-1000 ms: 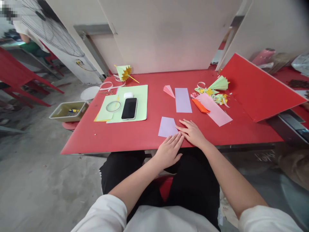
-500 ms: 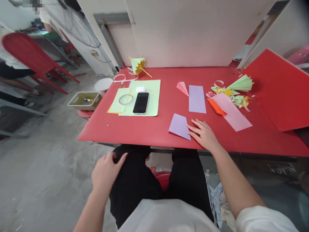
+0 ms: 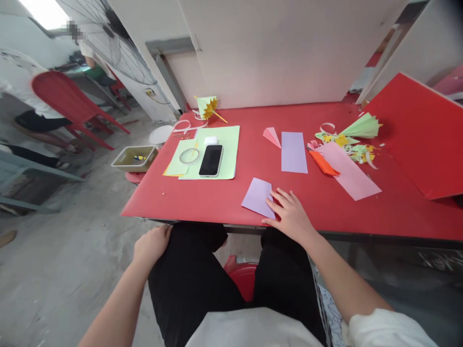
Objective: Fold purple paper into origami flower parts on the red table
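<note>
In the head view, our right hand (image 3: 289, 216) has its fingers spread apart, the tips touching the right side of a folded purple paper (image 3: 257, 196), which lies near the front edge of the red table (image 3: 202, 205). Our left hand (image 3: 152, 245) rests on our left thigh, off the table; we cannot tell whether its fingers and thumb are apart or together. Beyond the folded paper, slightly right, we see a flat purple sheet (image 3: 294, 152), with a pleated pink paper (image 3: 272, 137) just to its left. Farther right, an orange cutter (image 3: 324, 163) lies partly on a pink sheet (image 3: 350, 173). On the left, a smartphone (image 3: 211, 160) sits on green paper (image 3: 230, 149).
</note>
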Tool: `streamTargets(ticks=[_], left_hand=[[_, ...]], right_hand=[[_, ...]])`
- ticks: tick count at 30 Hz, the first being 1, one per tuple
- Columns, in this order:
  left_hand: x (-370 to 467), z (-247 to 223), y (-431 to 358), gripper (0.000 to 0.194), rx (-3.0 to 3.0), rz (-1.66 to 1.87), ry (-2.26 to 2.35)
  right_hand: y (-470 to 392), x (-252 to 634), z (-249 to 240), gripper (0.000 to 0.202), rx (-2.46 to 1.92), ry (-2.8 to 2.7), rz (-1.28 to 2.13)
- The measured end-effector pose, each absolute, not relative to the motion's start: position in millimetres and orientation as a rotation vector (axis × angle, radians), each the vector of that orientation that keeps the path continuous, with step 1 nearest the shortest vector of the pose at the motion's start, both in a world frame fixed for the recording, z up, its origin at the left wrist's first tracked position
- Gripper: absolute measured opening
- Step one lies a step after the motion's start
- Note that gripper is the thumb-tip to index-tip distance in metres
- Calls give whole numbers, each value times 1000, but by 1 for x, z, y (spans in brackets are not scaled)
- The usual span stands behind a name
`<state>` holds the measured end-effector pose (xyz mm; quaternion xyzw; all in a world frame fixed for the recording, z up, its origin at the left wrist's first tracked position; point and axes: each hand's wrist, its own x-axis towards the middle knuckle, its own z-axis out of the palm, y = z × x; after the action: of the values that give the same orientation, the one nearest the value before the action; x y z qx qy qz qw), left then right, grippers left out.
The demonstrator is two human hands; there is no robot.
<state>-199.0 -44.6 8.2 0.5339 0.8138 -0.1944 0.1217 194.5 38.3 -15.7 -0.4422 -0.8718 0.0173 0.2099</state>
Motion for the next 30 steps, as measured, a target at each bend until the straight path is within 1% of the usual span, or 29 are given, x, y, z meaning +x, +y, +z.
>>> streamTargets(ticks=[3, 5, 8, 11, 13, 15, 16, 18, 19, 20, 23, 27, 28, 30], left_hand=[[-193, 15, -46, 45, 1622, -580, 2345], [-175, 29, -51, 40, 1814, -457, 2258], [-126, 47, -49, 34, 2125, 3, 1815], [-67, 42, -30, 31, 2395, 433, 1531], [-32, 27, -10, 38, 2512, 579, 1424], [-7, 9, 9, 47, 2553, 629, 1350], [1, 1, 17, 47, 2519, 665, 1358], [11, -10, 26, 31, 2419, 747, 1424], [13, -12, 29, 26, 2373, 779, 1462], [14, -14, 30, 25, 2333, 804, 1499], [13, -13, 33, 26, 2219, 852, 1601], [15, -10, 37, 21, 2059, 875, 1727], [16, -10, 38, 24, 2012, 883, 1756], [19, -9, 39, 37, 1922, 899, 1799]], right_hand=[[37, 193, -15, 34, -1163, -2414, 68], [37, 192, -16, 24, -1113, -2413, 85], [41, 193, -22, 24, -1039, -2429, 93], [46, 195, -26, 28, -1007, -2411, 110], [47, 196, -25, 26, -1029, -2366, 133], [47, 198, -23, 24, -1080, -2315, 175], [47, 200, -21, 23, -1111, -2290, 198], [46, 203, -19, 24, -1164, -2254, 220], [46, 204, -18, 24, -1183, -2245, 218], [47, 205, -17, 24, -1195, -2242, 210], [50, 208, -17, 22, -1222, -2238, 225], [60, 206, -15, 20, -1325, -2190, 356], [63, 206, -14, 19, -1350, -2183, 391], [68, 204, -11, 17, -1387, -2172, 452]])
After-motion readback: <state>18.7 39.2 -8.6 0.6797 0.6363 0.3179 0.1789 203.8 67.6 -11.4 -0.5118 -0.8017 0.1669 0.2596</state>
